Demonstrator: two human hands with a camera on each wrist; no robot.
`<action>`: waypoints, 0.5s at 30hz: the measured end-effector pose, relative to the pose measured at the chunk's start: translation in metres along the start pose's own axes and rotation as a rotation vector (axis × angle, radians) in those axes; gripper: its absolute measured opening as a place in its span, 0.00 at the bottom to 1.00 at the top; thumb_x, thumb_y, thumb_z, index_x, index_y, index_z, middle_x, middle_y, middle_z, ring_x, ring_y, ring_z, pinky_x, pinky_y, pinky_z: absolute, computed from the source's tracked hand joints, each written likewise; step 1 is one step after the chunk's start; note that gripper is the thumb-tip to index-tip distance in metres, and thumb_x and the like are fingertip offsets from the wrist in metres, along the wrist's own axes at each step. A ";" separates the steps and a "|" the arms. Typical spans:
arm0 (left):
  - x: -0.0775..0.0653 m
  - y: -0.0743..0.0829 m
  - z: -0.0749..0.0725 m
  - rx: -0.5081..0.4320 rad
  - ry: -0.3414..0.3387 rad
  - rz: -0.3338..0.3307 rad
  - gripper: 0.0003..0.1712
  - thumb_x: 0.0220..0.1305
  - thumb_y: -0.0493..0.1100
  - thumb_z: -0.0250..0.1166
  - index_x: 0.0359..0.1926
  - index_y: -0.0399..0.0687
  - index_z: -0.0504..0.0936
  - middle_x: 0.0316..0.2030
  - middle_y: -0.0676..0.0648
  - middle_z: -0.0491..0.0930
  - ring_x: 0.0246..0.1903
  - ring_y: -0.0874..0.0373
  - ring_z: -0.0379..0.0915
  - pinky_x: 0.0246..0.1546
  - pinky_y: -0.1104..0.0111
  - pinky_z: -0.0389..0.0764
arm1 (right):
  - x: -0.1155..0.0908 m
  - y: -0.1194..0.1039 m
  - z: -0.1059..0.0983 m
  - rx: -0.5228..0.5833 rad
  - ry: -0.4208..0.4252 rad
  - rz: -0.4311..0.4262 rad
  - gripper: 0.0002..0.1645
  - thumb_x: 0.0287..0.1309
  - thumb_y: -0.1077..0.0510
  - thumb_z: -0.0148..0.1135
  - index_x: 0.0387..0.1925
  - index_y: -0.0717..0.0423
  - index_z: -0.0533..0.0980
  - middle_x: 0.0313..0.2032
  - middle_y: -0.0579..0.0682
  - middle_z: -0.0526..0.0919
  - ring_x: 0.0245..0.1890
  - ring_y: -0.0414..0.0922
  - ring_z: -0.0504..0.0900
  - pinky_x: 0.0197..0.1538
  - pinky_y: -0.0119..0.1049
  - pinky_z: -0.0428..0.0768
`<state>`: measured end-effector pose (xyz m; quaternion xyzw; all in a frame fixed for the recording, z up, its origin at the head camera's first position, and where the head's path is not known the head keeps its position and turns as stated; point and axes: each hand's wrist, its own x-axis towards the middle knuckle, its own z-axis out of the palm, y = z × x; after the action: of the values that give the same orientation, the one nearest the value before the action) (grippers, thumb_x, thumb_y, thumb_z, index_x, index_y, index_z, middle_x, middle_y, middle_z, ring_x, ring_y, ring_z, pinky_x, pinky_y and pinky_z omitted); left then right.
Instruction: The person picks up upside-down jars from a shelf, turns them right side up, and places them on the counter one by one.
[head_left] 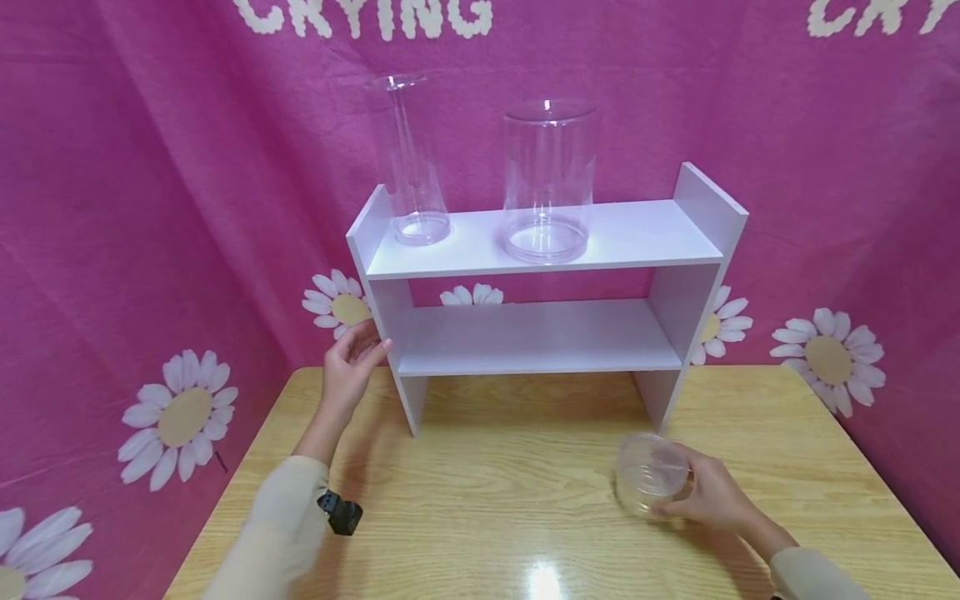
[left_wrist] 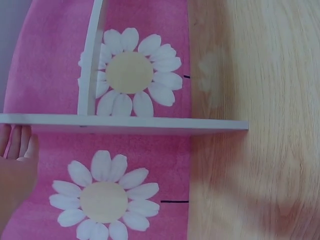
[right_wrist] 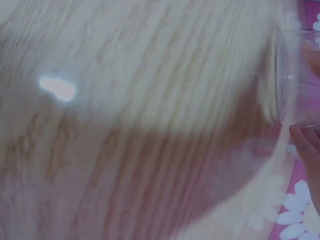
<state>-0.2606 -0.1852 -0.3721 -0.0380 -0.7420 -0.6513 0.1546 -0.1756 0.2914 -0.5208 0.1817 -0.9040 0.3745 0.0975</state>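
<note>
Beside the left side panel of a white two-tier shelf (head_left: 540, 337) is my left hand (head_left: 351, 362), thumb by the panel's front edge. The left wrist view shows its fingers (left_wrist: 20, 142) lightly bent, tips against the panel's outer face, with nothing held. My right hand (head_left: 712, 492) grips a short clear round container (head_left: 648, 475) by its right side, close over the table in front of the shelf's right leg. In the right wrist view, fingers and thumb lie on opposite sides of the clear container (right_wrist: 295, 80).
On the upper tier stand a tall narrow clear cylinder (head_left: 420, 192) at the left and a wider clear cylinder (head_left: 547, 183) near the middle. The wooden table (head_left: 480, 500) meets a pink flowered curtain (head_left: 187, 208) at its back and sides.
</note>
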 end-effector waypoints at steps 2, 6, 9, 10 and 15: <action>0.003 -0.001 -0.001 -0.005 0.010 -0.031 0.24 0.63 0.32 0.61 0.60 0.31 0.71 0.58 0.30 0.73 0.41 0.79 0.74 0.48 0.85 0.77 | -0.002 0.004 0.000 -0.014 0.009 -0.007 0.49 0.20 0.53 0.86 0.50 0.67 0.75 0.40 0.57 0.86 0.38 0.25 0.76 0.38 0.26 0.81; 0.008 -0.001 -0.003 0.018 0.034 -0.060 0.23 0.63 0.34 0.62 0.59 0.32 0.74 0.55 0.35 0.77 0.40 0.78 0.74 0.45 0.85 0.78 | -0.003 0.007 -0.002 -0.041 0.015 -0.019 0.51 0.18 0.52 0.86 0.49 0.68 0.74 0.38 0.56 0.86 0.37 0.24 0.75 0.38 0.26 0.79; 0.010 -0.001 -0.003 0.048 0.051 -0.078 0.22 0.62 0.37 0.63 0.57 0.33 0.76 0.51 0.42 0.81 0.38 0.78 0.74 0.44 0.86 0.77 | -0.005 0.009 -0.003 -0.033 0.008 -0.009 0.53 0.17 0.52 0.86 0.51 0.68 0.74 0.40 0.57 0.86 0.38 0.23 0.74 0.39 0.26 0.79; 0.010 -0.001 -0.002 0.054 0.058 -0.080 0.22 0.62 0.37 0.64 0.57 0.33 0.76 0.48 0.45 0.82 0.38 0.78 0.74 0.43 0.86 0.77 | -0.005 0.009 -0.003 -0.022 0.001 -0.005 0.53 0.18 0.52 0.86 0.52 0.69 0.73 0.40 0.57 0.85 0.38 0.23 0.74 0.40 0.26 0.80; 0.011 0.000 -0.001 0.033 0.096 -0.067 0.20 0.61 0.36 0.64 0.54 0.31 0.78 0.34 0.66 0.81 0.35 0.79 0.74 0.41 0.87 0.76 | -0.007 0.011 -0.002 0.053 -0.025 -0.005 0.52 0.22 0.55 0.85 0.53 0.70 0.71 0.42 0.60 0.84 0.39 0.23 0.75 0.40 0.23 0.80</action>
<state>-0.2713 -0.1883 -0.3690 0.0207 -0.7451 -0.6448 0.1688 -0.1733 0.3013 -0.5286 0.1912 -0.8945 0.3956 0.0820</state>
